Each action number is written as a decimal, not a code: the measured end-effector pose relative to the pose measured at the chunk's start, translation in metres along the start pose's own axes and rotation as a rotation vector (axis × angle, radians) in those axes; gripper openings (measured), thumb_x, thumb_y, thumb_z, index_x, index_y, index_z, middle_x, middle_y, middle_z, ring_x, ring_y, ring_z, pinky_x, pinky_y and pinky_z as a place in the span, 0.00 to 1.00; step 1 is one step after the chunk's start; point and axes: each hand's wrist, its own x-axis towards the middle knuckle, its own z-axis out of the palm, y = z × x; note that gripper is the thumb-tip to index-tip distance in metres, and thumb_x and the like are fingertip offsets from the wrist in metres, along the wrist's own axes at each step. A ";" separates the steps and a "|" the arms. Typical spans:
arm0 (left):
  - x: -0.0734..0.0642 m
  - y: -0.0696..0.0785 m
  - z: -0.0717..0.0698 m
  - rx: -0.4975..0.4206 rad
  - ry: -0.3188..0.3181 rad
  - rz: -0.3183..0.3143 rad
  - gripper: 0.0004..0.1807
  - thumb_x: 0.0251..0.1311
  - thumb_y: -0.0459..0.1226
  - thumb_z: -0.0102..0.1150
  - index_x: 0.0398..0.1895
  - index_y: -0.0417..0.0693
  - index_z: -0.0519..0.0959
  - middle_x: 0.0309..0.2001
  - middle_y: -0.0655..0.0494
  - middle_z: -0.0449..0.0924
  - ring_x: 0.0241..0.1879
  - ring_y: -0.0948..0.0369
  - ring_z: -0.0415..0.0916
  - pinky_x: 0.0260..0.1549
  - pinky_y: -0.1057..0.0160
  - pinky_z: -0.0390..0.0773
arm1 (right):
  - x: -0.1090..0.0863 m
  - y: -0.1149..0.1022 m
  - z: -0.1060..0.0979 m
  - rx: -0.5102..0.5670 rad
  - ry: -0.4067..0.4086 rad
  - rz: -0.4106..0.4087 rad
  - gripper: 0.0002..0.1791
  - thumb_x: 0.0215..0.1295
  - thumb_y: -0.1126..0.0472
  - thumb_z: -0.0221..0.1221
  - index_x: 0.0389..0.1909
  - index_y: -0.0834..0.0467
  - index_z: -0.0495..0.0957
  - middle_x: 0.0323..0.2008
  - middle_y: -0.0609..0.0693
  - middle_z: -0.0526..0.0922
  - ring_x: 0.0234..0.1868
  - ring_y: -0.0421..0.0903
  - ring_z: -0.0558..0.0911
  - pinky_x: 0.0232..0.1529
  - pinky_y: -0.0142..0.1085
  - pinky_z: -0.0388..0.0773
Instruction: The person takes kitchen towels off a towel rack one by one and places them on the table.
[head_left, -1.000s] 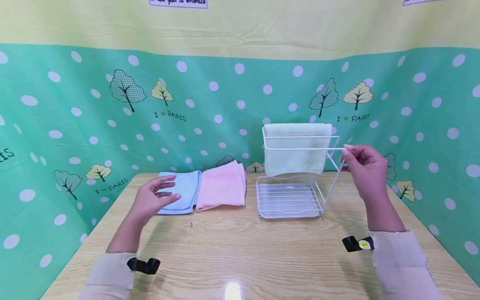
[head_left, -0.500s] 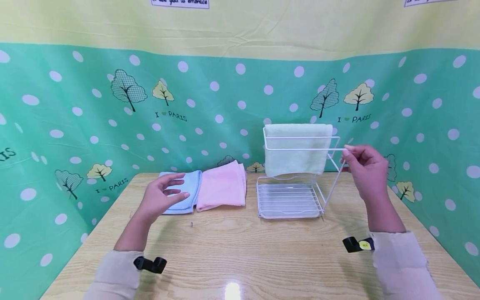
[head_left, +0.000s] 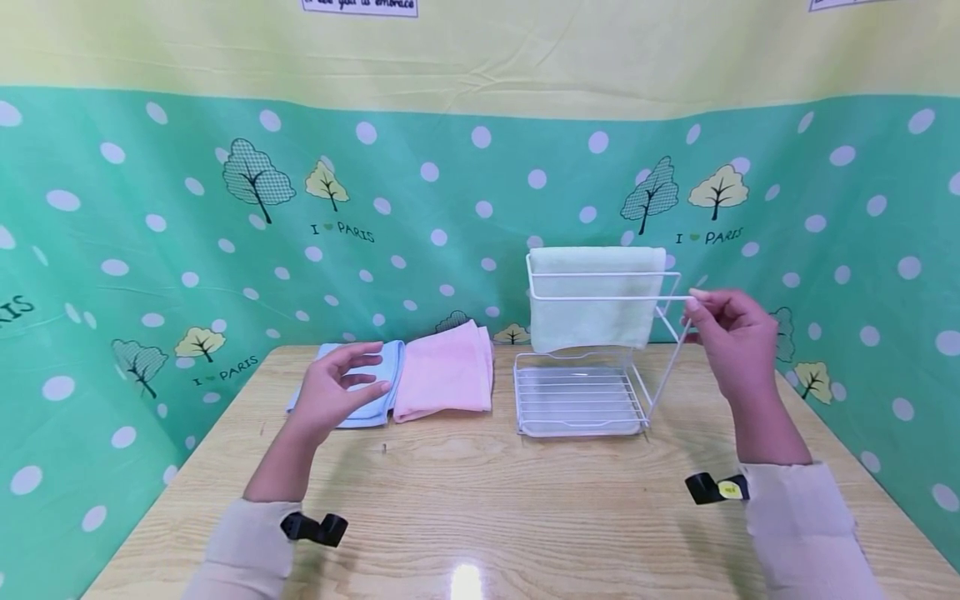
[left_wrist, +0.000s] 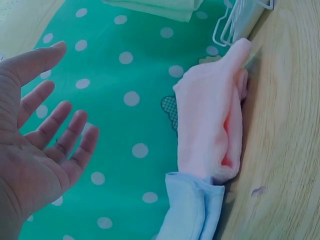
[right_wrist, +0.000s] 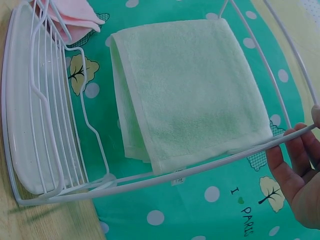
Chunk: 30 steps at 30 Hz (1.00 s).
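Note:
My right hand pinches the upper right corner of a white wire rack; the right wrist view shows its fingers at the side bar. Over the rack's rear top bar hangs a pale green towel. My left hand, fingers spread and holding nothing, is in front of a folded blue towel and partly hides it in the head view. Right beside the blue one lies a folded pink towel. Both towels appear to the right of the left hand in the left wrist view.
At the rack's base sits a white tray under a wire grid. Everything stands on a wooden table, the towels and rack near its back edge. A green dotted curtain hangs behind and along both sides.
My left hand has moved a little to the right, across the front of the blue towel. The right hand, rack and green towel have stayed in place.

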 end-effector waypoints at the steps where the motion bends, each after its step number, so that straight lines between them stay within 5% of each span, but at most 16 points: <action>1: 0.000 0.000 0.001 0.000 0.001 0.005 0.30 0.54 0.34 0.72 0.61 0.41 0.75 0.57 0.48 0.74 0.53 0.55 0.75 0.51 0.61 0.78 | 0.000 0.000 0.000 0.002 -0.001 -0.002 0.13 0.64 0.61 0.64 0.46 0.63 0.82 0.34 0.50 0.81 0.34 0.44 0.79 0.33 0.27 0.82; 10: 0.001 0.006 0.010 -0.022 0.002 0.060 0.30 0.54 0.33 0.72 0.61 0.41 0.75 0.58 0.46 0.72 0.56 0.49 0.73 0.50 0.67 0.78 | 0.000 0.000 0.000 -0.020 0.005 -0.014 0.13 0.64 0.61 0.64 0.47 0.63 0.82 0.33 0.50 0.81 0.34 0.45 0.79 0.33 0.27 0.82; 18: 0.001 0.012 0.017 -0.096 -0.030 0.123 0.28 0.54 0.27 0.69 0.60 0.37 0.75 0.57 0.48 0.73 0.55 0.50 0.73 0.50 0.61 0.79 | 0.000 0.001 0.000 0.004 -0.002 -0.010 0.13 0.64 0.61 0.64 0.47 0.63 0.82 0.33 0.50 0.80 0.33 0.44 0.78 0.32 0.27 0.82; 30: 0.006 0.028 0.028 -0.147 -0.057 0.222 0.24 0.57 0.24 0.62 0.59 0.29 0.73 0.55 0.50 0.74 0.55 0.52 0.73 0.49 0.67 0.78 | 0.000 0.000 0.000 -0.006 0.001 -0.033 0.13 0.64 0.61 0.64 0.46 0.63 0.82 0.32 0.50 0.80 0.33 0.45 0.79 0.32 0.27 0.82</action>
